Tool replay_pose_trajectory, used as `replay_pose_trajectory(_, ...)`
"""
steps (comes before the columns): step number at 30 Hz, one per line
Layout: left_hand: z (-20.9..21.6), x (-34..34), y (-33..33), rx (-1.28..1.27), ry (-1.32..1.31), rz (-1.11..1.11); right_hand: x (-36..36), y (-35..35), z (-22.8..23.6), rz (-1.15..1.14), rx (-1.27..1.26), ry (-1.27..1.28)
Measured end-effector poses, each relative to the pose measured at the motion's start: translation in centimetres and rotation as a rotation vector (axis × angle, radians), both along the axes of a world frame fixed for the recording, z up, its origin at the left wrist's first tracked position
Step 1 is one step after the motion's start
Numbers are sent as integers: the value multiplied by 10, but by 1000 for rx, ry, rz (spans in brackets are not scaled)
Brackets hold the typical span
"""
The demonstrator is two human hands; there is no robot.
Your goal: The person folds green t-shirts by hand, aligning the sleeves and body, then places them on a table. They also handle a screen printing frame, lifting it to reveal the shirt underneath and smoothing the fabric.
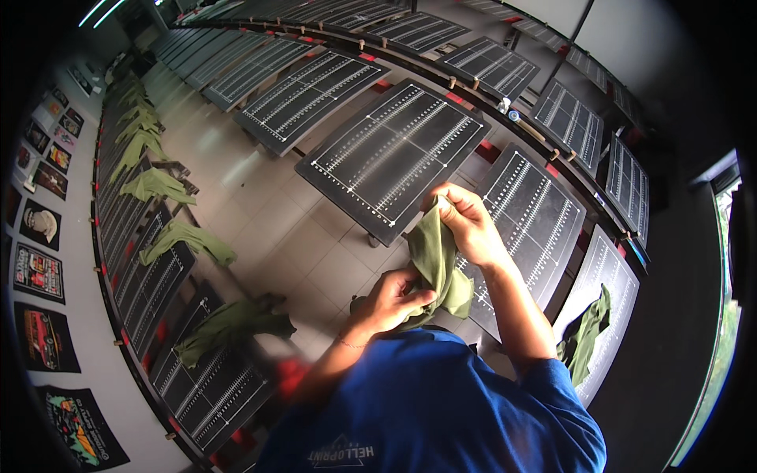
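Note:
An olive-green piece of cloth (432, 251), bunched and hanging in folds, is held up close in front of my chest. My right hand (468, 224) pinches its upper end between thumb and fingers. Lower down, my left hand (392, 299) grips the cloth's gathered lower part. Whether it is a whole garment or a cut piece, I cannot tell from the folds. Just beyond my hands lies a dark printing board (398, 154) marked with white ruled lines, and a similar board (527, 229) sits to the right, partly behind my right forearm.
Along the left row of boards, several green cloths (189, 240) lie draped, one (229, 329) fairly near me. Another green cloth (586, 335) rests on a board at the right. A rail (441, 75) runs behind the boards. Tiled floor (260, 236) lies between the rows.

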State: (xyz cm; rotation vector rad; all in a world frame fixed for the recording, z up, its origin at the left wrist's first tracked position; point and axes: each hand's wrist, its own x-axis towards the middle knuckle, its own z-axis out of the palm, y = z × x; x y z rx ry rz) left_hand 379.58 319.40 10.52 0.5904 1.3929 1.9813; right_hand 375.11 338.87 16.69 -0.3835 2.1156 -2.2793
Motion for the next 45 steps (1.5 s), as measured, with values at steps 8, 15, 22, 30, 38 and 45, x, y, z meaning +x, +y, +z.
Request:
replay_pose_trajectory(8, -5, -8, 4, -193, 111, 284, 39, -7, -2, -538, 491, 147)
replay_pose_trajectory(15, 5, -1, 11, -301, 256, 342, 87, -18, -15, -336, 416, -127)
replay_pose_trajectory(22, 9, 11, 19, -308, 231, 371, 94, -5, -39, -272, 153, -285)
replay_pose_trajectory(30, 16, 28, 36, -258, 24, 524, 102, 4, -45, -185, -106, -335)
replay_pose_trajectory(38, 9, 41, 39, -310, 216, 474, 108, 4, -55, -197, -153, -303)
replay_pose_trajectory(45, 4, 44, 44, -398, 449, 583, 114, 2, -56, -241, -79, -274)
